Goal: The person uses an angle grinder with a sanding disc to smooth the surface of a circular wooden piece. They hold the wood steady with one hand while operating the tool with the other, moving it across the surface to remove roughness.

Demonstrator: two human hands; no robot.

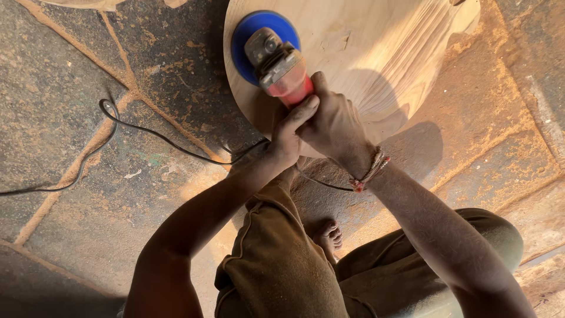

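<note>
A red and grey power sander point(281, 68) with a round blue disc point(247, 35) rests on a pale round wooden board point(382, 47) lying on the stone floor. My right hand point(336, 126) is wrapped around the sander's red handle from above. My left hand point(286, 138) grips the same handle from the left, its fingers over the right hand. A braided band sits on my right wrist point(371, 168). The disc lies near the board's left edge.
A black power cord point(138, 132) loops across the sawdust-covered stone floor point(88, 194) to the left. My bare foot point(328, 235) and bent knees in brown trousers point(276, 265) are below the board. Another pale wooden piece point(82, 3) pokes in at the top left.
</note>
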